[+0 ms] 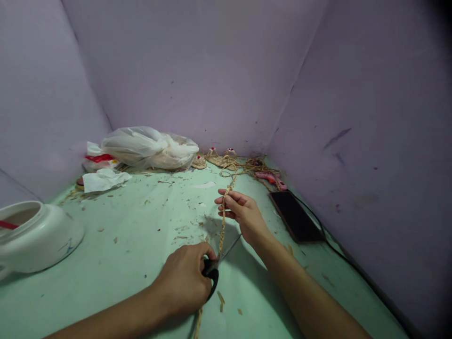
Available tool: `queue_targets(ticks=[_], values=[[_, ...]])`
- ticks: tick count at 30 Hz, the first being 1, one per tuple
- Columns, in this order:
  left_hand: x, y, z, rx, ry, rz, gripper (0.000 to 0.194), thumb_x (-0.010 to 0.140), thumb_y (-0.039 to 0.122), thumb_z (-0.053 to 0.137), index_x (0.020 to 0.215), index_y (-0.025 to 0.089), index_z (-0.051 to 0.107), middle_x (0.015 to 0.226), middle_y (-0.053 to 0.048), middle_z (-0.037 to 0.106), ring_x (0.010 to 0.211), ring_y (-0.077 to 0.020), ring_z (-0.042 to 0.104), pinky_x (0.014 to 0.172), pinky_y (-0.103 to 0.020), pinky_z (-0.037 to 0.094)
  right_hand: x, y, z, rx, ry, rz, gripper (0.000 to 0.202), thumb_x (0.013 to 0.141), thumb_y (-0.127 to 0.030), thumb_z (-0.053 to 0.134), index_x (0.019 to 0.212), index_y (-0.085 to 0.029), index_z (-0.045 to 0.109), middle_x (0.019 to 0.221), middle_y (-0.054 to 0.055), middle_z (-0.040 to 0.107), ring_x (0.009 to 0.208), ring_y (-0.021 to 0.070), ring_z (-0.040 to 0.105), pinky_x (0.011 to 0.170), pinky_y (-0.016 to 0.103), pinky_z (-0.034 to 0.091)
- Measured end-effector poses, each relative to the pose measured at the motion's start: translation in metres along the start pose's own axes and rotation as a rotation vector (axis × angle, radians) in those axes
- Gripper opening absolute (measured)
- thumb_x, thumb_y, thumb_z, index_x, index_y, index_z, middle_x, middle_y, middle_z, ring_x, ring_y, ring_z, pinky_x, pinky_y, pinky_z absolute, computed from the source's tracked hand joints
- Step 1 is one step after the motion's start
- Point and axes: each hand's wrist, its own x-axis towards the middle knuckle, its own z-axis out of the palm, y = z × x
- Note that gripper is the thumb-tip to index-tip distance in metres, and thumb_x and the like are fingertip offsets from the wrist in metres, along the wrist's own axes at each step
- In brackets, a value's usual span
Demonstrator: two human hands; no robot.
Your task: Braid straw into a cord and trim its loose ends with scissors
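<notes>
My left hand [187, 278] is closed on the black handles of a pair of scissors [211, 273]. The blades are apart and point up and to the right, with the braided straw cord [221, 239] beside or between them near the pivot. Higher up, my right hand [243, 212] pinches the cord between thumb and fingers. From there the cord runs back toward the tangled cord at the far wall, and its lower end shows below my left hand. How the left fingers sit in the handles is partly hidden.
A white pot [52, 240] stands at the left. Farther back are a plastic bag [151, 148], a white tissue [105, 180] and woven pieces [215, 158]. A pink tool [273, 180], a phone [295, 216] and a black cable [348, 259] lie at the right. Straw scraps are scattered about.
</notes>
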Motion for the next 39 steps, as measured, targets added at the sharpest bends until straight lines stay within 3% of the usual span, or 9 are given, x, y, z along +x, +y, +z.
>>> queue_targets(ticks=[8,11,14,17,19,22,25,29,39], values=[[-0.005,0.005,-0.006,0.283,-0.09,0.072,0.028,0.049,0.01,0.046,0.071,0.023,0.057,0.05,0.004,0.045,0.045,-0.0105,0.034,0.044,-0.022,0.02,0.001,0.002,0.001,-0.009,-0.002,-0.003,0.03,0.058,-0.03,0.07,0.083,-0.013,0.065,0.065,0.001,0.065,0.051,0.0084,0.053,0.056,0.027,0.046],[-0.011,0.01,-0.032,0.425,-0.198,0.179,0.023,0.049,0.012,0.047,0.067,0.023,0.058,0.054,0.002,0.051,0.048,-0.0118,0.038,0.045,-0.022,0.021,0.001,0.003,0.002,-0.062,-0.045,0.015,0.025,0.058,-0.03,0.07,0.075,-0.012,0.067,0.061,0.002,0.065,0.047,0.0073,0.051,0.053,0.025,0.045],[-0.016,0.016,-0.071,0.563,-0.246,0.278,0.02,0.051,0.011,0.046,0.063,0.022,0.056,0.053,0.003,0.051,0.047,-0.0112,0.037,0.045,-0.022,0.019,0.001,0.004,0.003,-0.126,-0.065,0.019,0.022,0.058,-0.03,0.069,0.07,-0.012,0.068,0.058,0.002,0.064,0.043,0.0066,0.049,0.048,0.024,0.043],[-0.014,0.019,-0.102,0.509,-0.199,0.266,0.024,0.053,0.008,0.045,0.067,0.023,0.057,0.052,0.005,0.05,0.048,-0.0101,0.04,0.045,-0.02,0.023,-0.001,0.006,0.004,-0.182,-0.06,-0.003,0.018,0.057,-0.028,0.069,0.068,-0.014,0.069,0.054,0.0,0.062,0.041,0.0065,0.046,0.043,0.022,0.041],[-0.007,0.017,-0.109,0.427,-0.089,0.269,0.025,0.06,0.013,0.046,0.078,0.024,0.057,0.052,0.006,0.05,0.048,-0.0095,0.041,0.047,-0.02,0.027,-0.003,0.007,0.006,-0.235,-0.081,-0.037,0.015,0.059,-0.026,0.067,0.068,-0.014,0.069,0.053,0.0,0.061,0.043,0.007,0.046,0.041,0.02,0.039],[0.006,0.007,-0.102,0.521,0.164,0.38,0.028,0.064,0.023,0.051,0.092,0.024,0.055,0.069,0.004,0.059,0.058,-0.0115,0.05,0.056,-0.021,0.033,-0.008,0.008,0.01,-0.3,-0.095,-0.067,0.015,0.061,-0.025,0.064,0.07,-0.015,0.07,0.054,0.0,0.061,0.044,0.0076,0.046,0.038,0.019,0.037],[0.018,-0.004,-0.091,0.755,0.287,0.473,0.041,0.063,0.02,0.047,0.104,0.023,0.052,0.086,-0.001,0.063,0.076,-0.0184,0.057,0.063,-0.026,0.036,-0.012,0.006,0.014,-0.304,-0.055,-0.049,0.016,0.059,-0.022,0.064,0.071,-0.014,0.07,0.052,0.0,0.061,0.039,0.0065,0.043,0.037,0.019,0.035],[0.028,-0.015,-0.083,0.913,0.311,0.504,0.048,0.065,0.021,0.044,0.114,0.023,0.047,0.096,-0.005,0.062,0.084,-0.0211,0.057,0.067,-0.029,0.038,-0.014,0.002,0.018,-0.293,-0.018,-0.017,0.015,0.055,-0.016,0.062,0.068,-0.013,0.07,0.05,0.001,0.062,0.036,0.0051,0.04,0.037,0.02,0.032],[0.031,-0.023,-0.075,0.895,0.278,0.492,0.049,0.067,0.022,0.043,0.116,0.02,0.045,0.095,-0.006,0.063,0.082,-0.0218,0.059,0.063,-0.03,0.042,-0.013,0.006,0.019,-0.264,-0.039,-0.026,0.015,0.055,-0.014,0.061,0.067,-0.015,0.07,0.05,0.0,0.061,0.038,0.0044,0.037,0.038,0.019,0.027]])
